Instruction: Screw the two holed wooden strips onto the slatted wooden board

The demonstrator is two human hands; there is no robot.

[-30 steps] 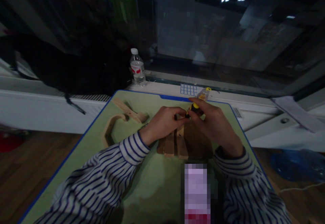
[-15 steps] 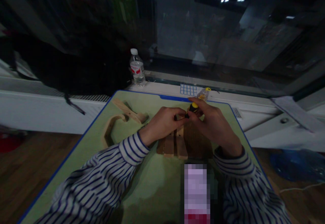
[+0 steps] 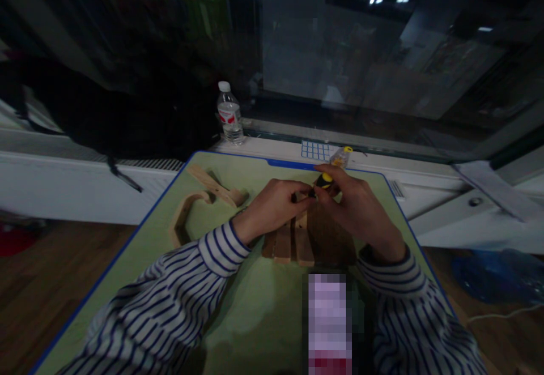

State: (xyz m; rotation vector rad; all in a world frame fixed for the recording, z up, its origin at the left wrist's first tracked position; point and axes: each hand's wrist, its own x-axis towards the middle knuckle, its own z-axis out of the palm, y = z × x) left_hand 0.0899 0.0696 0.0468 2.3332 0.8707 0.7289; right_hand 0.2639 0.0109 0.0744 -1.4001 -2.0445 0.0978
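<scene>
My right hand (image 3: 355,205) is closed around the yellow-and-black handle of a short screwdriver (image 3: 325,180). Close by it, my left hand (image 3: 276,205) pinches at the dark lower end of the tool; what lies between those fingertips is too dark and small to make out. Both hands are over the far part of a brown wooden board (image 3: 331,236). Two pale wooden strips (image 3: 302,244) lie side by side on this board, their far ends partly hidden by my left hand.
Left on the blue-edged green table (image 3: 140,284) lie a curved wooden piece (image 3: 182,216) and a straight wooden piece with a peg-like end (image 3: 212,185). A water bottle (image 3: 230,115) stands on the sill beside a black bag (image 3: 140,103). A small clear packet (image 3: 340,157) sits beyond my right hand.
The screwdriver handle has turned slightly within my right fingers, with more of its black marking showing. Both hands stay in almost the same place.
</scene>
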